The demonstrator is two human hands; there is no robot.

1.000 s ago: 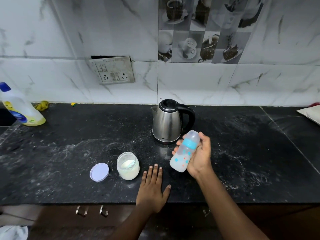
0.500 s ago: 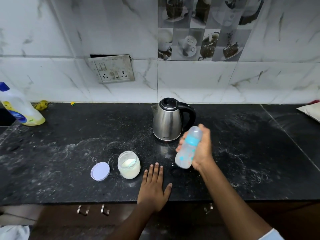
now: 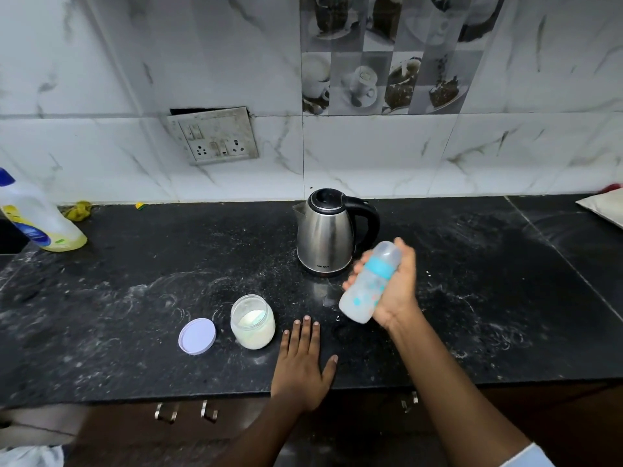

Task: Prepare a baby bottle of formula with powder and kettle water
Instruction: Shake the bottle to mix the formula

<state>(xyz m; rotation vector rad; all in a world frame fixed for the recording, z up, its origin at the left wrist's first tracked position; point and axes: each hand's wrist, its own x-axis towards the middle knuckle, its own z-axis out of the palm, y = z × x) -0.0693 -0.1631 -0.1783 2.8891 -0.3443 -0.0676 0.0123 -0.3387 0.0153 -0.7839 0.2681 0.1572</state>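
Observation:
My right hand grips a capped baby bottle with a blue collar, tilted, cap end up and to the right, above the black counter. The bottle looks cloudy white. Behind it stands a steel kettle with a black handle and closed lid. An open jar of white powder stands left of my left hand, which lies flat on the counter, fingers apart, holding nothing. The jar's pale lid lies beside the jar on its left.
A cleaner bottle with a blue cap leans at the far left by a yellow cloth. A wall socket plate hangs on the tiles. A pale cushion-like object sits at the far right. Drawer handles show below the counter edge.
The bottle in my right hand has shifted a little up and down and changed tilt between frames, staying in front of the kettle. My left hand has stayed flat on the counter.

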